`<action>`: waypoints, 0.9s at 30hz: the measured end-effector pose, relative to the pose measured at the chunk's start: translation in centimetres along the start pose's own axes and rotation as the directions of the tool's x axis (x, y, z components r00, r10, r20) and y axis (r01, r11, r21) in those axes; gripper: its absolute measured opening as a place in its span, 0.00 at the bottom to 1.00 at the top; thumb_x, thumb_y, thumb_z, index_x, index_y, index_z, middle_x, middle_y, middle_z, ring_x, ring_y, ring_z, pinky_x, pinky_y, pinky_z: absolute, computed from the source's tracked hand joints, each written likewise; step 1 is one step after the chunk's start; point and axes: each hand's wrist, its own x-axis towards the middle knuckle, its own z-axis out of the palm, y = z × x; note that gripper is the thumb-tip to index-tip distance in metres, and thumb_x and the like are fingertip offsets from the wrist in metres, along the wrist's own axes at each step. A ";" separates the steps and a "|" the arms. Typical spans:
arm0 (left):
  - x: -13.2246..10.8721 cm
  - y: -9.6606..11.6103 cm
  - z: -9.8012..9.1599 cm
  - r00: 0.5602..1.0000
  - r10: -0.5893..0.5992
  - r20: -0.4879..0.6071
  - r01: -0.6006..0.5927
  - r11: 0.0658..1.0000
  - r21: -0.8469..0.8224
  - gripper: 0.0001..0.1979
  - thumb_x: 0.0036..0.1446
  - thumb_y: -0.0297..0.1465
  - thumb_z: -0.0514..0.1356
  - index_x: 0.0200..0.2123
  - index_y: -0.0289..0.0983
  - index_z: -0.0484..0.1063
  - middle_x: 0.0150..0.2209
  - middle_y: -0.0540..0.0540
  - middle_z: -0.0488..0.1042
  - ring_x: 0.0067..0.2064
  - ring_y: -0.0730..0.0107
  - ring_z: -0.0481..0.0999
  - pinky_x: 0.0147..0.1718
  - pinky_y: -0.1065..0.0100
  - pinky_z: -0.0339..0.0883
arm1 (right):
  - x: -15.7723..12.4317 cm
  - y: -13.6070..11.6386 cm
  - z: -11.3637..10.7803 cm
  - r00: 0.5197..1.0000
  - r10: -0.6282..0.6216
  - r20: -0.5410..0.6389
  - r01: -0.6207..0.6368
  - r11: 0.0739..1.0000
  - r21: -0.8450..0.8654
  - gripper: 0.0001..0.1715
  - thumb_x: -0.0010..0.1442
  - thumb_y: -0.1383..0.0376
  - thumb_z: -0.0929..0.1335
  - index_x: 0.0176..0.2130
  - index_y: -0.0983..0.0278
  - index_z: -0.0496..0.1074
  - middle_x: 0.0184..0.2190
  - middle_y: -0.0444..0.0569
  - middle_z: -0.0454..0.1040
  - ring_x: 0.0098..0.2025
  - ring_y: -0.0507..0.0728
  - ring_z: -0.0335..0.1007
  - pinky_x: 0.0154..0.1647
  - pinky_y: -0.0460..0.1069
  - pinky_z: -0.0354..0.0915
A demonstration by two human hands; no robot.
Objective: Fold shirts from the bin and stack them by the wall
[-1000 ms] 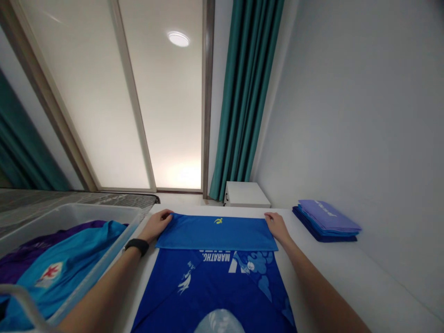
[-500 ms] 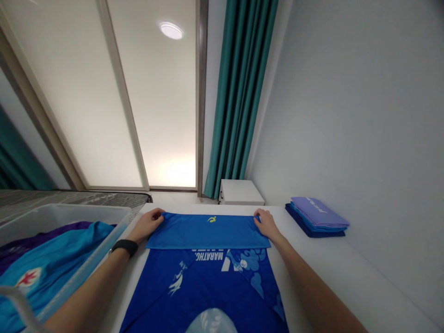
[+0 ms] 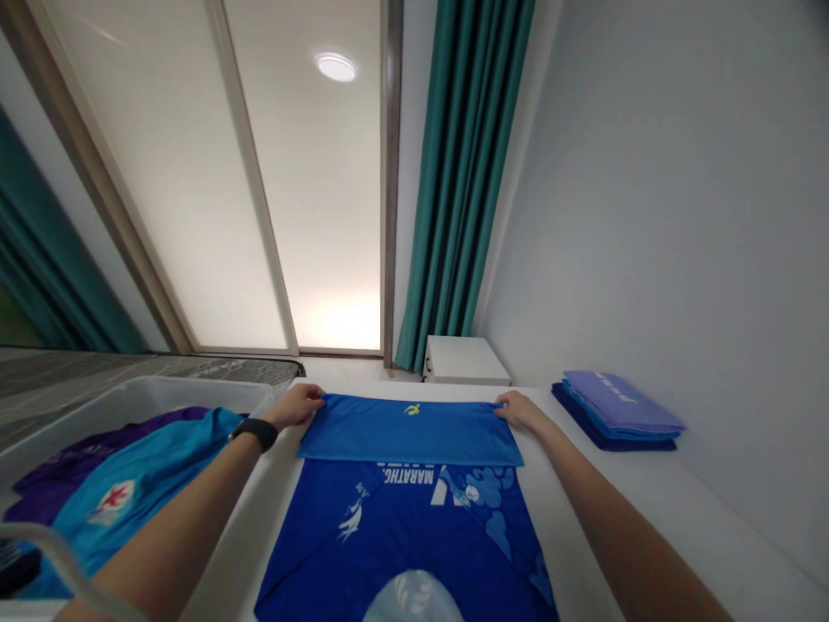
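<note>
A blue printed sports shirt (image 3: pixel 414 518) lies flat on the white table (image 3: pixel 622 518), its collar end toward me. The far part is turned over into a lighter blue band with a small yellow logo. At the band's far left corner my left hand (image 3: pixel 298 406), with a dark watch on its wrist, pinches the fabric. My right hand (image 3: pixel 522 409) is closed on the far right corner, so the folded edge runs straight between both hands. White lettering and a pale blue pattern show upside down below the band.
On the left stands a translucent bin (image 3: pixel 194 389) holding purple and light blue clothes (image 3: pixel 155 466). A stack of folded clothes (image 3: pixel 615 406), purple on top, sits at the table's right by the wall. Beyond the table are a white cabinet (image 3: pixel 466 358) and a green curtain (image 3: pixel 466 190).
The view has turned slightly left, so everything appears shifted right. Both hands keep hold of the shirt's folded corners, and the shirt lies much as before.
</note>
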 end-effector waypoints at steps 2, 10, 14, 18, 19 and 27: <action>-0.1 0.1 0.2 0.997 -0.054 0.062 0.056 0.998 -0.037 0.09 0.39 0.34 0.62 0.26 0.36 0.73 0.11 0.54 0.66 0.14 0.69 0.67 0.14 0.71 0.59 | -0.4 -0.4 -0.2 0.997 0.051 0.060 -0.055 0.997 0.058 0.02 0.50 0.68 0.69 0.26 0.63 0.73 0.17 0.44 0.74 0.18 0.51 0.66 0.21 0.44 0.57; -1.0 0.6 1.4 0.982 -0.145 0.119 0.171 0.950 -0.260 0.12 0.47 0.34 0.63 0.33 0.37 0.63 0.24 0.49 0.73 0.29 0.59 0.81 0.27 0.63 0.76 | -1.9 -1.9 0.6 0.970 0.166 0.178 -0.219 0.914 0.342 0.11 0.61 0.61 0.65 0.41 0.67 0.66 0.24 0.54 0.79 0.14 0.53 0.69 0.10 0.41 0.49; -1.1 1.0 2.0 0.991 -0.123 0.060 0.136 0.933 -0.334 0.08 0.52 0.32 0.60 0.32 0.39 0.61 0.27 0.49 0.74 0.34 0.60 0.82 0.34 0.63 0.77 | -1.9 -2.6 1.2 0.981 0.168 0.099 -0.195 0.873 0.447 0.16 0.64 0.60 0.64 0.48 0.67 0.63 0.27 0.52 0.80 0.14 0.52 0.70 0.09 0.40 0.47; -1.4 2.0 1.9 0.998 -0.058 -0.015 0.049 0.929 -0.366 0.04 0.54 0.32 0.56 0.31 0.40 0.62 0.29 0.49 0.75 0.36 0.60 0.82 0.37 0.63 0.76 | -2.1 -3.5 0.8 0.988 0.152 0.026 -0.143 0.843 0.518 0.17 0.65 0.60 0.62 0.51 0.66 0.61 0.30 0.53 0.80 0.16 0.52 0.72 0.10 0.40 0.50; -1.6 2.2 1.7 0.999 -0.046 -0.025 0.033 0.928 -0.371 0.04 0.54 0.33 0.56 0.31 0.40 0.62 0.29 0.50 0.75 0.35 0.61 0.82 0.37 0.63 0.76 | -2.3 -3.7 0.5 0.989 0.146 0.011 -0.129 0.837 0.532 0.16 0.65 0.61 0.62 0.50 0.66 0.61 0.31 0.52 0.80 0.17 0.52 0.72 0.10 0.40 0.51; -4.0 3.3 0.5 0.997 -0.027 -0.073 -0.006 0.906 -0.424 0.04 0.58 0.33 0.53 0.34 0.41 0.60 0.31 0.51 0.74 0.35 0.61 0.81 0.39 0.61 0.74 | -5.6 -4.5 -1.5 0.995 0.089 -0.042 -0.043 0.780 0.625 0.08 0.65 0.63 0.60 0.44 0.63 0.63 0.33 0.52 0.80 0.24 0.54 0.76 0.20 0.45 0.68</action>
